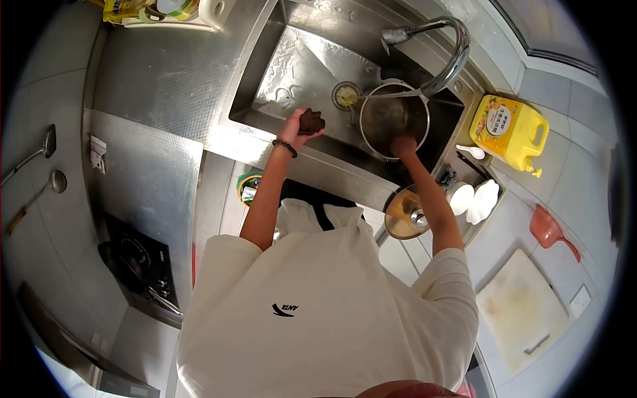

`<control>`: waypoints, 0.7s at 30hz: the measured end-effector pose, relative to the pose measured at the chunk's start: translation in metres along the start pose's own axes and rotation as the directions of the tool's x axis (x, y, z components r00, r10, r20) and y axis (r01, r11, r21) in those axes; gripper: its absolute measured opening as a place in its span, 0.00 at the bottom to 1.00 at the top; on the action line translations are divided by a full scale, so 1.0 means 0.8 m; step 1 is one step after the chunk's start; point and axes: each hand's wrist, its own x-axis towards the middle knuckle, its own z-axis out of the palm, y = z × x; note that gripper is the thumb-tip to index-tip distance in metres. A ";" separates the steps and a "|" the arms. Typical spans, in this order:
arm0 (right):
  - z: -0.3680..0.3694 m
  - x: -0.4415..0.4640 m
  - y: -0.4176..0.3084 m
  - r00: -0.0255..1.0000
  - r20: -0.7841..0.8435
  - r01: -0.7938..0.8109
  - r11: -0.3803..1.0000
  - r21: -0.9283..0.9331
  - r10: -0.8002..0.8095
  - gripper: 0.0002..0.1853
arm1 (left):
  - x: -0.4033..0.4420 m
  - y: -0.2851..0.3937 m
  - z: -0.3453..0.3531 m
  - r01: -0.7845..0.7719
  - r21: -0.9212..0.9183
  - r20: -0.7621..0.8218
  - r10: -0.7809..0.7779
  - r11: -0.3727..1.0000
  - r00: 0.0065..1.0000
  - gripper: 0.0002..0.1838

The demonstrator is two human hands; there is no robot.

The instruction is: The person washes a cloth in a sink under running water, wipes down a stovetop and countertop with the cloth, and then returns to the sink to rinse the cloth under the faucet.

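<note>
My left hand [298,131], with a beaded bracelet at the wrist, holds a dark brown, jagged-edged piece [312,122] over the near edge of the sink; I cannot make out its kind. My right hand [402,146] reaches down into a round metal pot [391,116], and its fingers are hidden inside. The pot stands in the right part of the stainless steel sink [302,60]. Left of the pot, the drain strainer [346,97] contains pale yellow scraps. A curved chrome faucet [459,56] arches over the pot.
Right of the sink stand a yellow detergent jug [507,129], a white spoon [472,152] and white bowls [483,201]. A glass lid [402,213] lies by my right forearm. Farther right are a red scoop [547,227] and a cutting board [524,308]. A gas stove [139,255] is at left.
</note>
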 end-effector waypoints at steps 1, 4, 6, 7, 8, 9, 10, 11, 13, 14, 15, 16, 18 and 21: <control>0.006 -0.001 -0.002 0.987 -0.150 -0.071 0.996 -0.046 0.063 0.19 | 0.000 0.001 0.000 -0.002 -0.001 0.001 0.002 1.000 1.000 0.21; 0.016 -0.005 0.000 0.768 -0.641 -0.275 0.896 -0.350 -0.014 0.16 | -0.001 0.000 -0.001 0.001 -0.013 0.022 -0.001 1.000 1.000 0.21; -0.008 -0.010 -0.006 0.879 -0.476 -0.223 0.901 -0.372 0.021 0.16 | -0.001 0.001 -0.001 0.010 -0.010 0.016 -0.010 1.000 1.000 0.20; -0.022 -0.015 -0.011 0.955 -0.293 -0.167 0.908 -0.384 0.052 0.16 | -0.001 0.001 0.000 0.010 -0.010 0.016 -0.010 1.000 1.000 0.20; -0.023 -0.015 -0.011 0.955 -0.293 -0.167 0.908 -0.383 0.051 0.16 | -0.001 0.001 0.000 0.005 -0.004 0.008 -0.005 1.000 1.000 0.20; -0.022 -0.013 -0.012 0.956 -0.287 -0.172 0.908 -0.382 0.061 0.15 | -0.002 0.001 0.000 0.000 0.003 0.000 0.000 1.000 1.000 0.20; -0.021 -0.011 -0.014 0.957 -0.280 -0.178 0.908 -0.379 0.070 0.15 | -0.002 0.001 0.001 -0.001 0.004 -0.002 0.001 1.000 1.000 0.20; -0.019 -0.010 -0.015 0.957 -0.280 -0.176 0.909 -0.377 0.069 0.15 | -0.002 0.001 0.001 0.001 0.002 -0.003 -0.001 1.000 1.000 0.19; -0.012 -0.007 -0.016 0.943 -0.325 -0.192 0.908 -0.371 0.067 0.15 | -0.002 0.001 0.000 0.006 0.002 -0.006 -0.005 1.000 1.000 0.19; -0.008 -0.006 -0.017 0.944 -0.324 -0.191 0.909 -0.371 0.066 0.15 | -0.001 0.001 -0.001 0.008 -0.007 0.003 -0.008 1.000 1.000 0.19; -0.006 -0.004 -0.018 0.927 -0.369 -0.215 0.902 -0.375 0.067 0.14 | -0.001 0.001 -0.002 0.010 -0.015 0.011 -0.010 1.000 1.000 0.20; -0.003 -0.003 -0.019 0.909 -0.412 -0.238 0.895 -0.378 0.068 0.14 | 0.000 0.000 -0.004 0.012 -0.014 0.009 -0.012 1.000 1.000 0.20; -0.009 0.000 -0.018 0.939 -0.337 -0.183 0.933 -0.309 0.073 0.14 | 0.001 0.001 -0.004 0.015 -0.023 0.013 -0.015 1.000 1.000 0.20; -0.015 -0.005 -0.021 0.936 -0.334 -0.157 0.981 -0.112 0.111 0.16 | 0.000 0.001 0.000 0.012 -0.006 -0.004 -0.012 1.000 1.000 0.20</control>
